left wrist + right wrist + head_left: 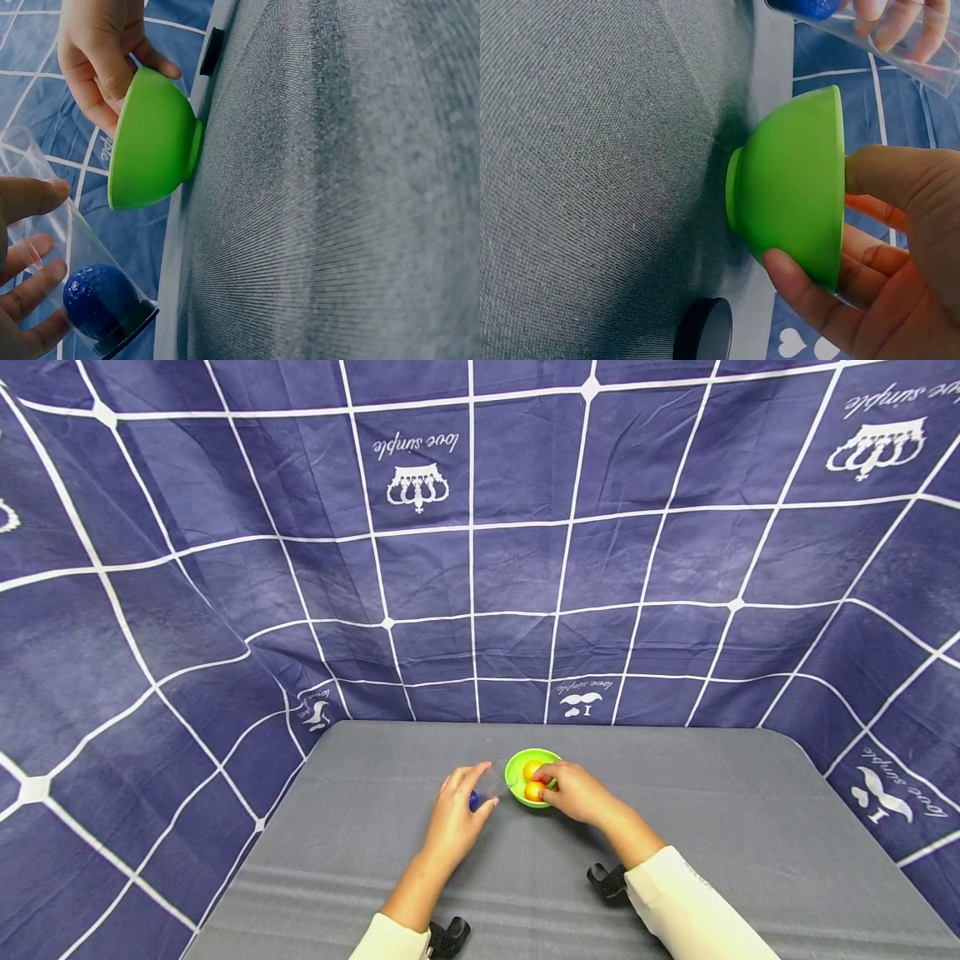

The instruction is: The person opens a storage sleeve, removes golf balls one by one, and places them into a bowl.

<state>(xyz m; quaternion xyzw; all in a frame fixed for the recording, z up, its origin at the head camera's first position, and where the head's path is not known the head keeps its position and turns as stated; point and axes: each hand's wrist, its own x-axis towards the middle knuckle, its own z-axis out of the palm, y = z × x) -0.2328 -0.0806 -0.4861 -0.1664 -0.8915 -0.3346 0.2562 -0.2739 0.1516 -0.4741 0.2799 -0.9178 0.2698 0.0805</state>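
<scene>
In the head view, my left hand (453,814) grips a clear plastic tube (495,779) lying tilted, its mouth end toward a green bowl (513,774). A dimpled blue ball (99,300) sits inside the tube at its dark base (129,330). My right hand (577,792) reaches over the bowl's right rim; thumb and fingertips pinch the nearer orange ball (534,791) inside. A second orange ball (532,769) lies just behind it. One finger of that hand rests against the bowl's outside in the right wrist view. The bowl's walls hide both orange balls from the wrist views.
The bowl stands on a grey cloth-covered table (360,843). A round black piece (705,330) sits on the table beside the bowl. Blue cloth with white lines (525,568) hangs behind the table and along both sides. Black mounts (606,882) are on both wrists.
</scene>
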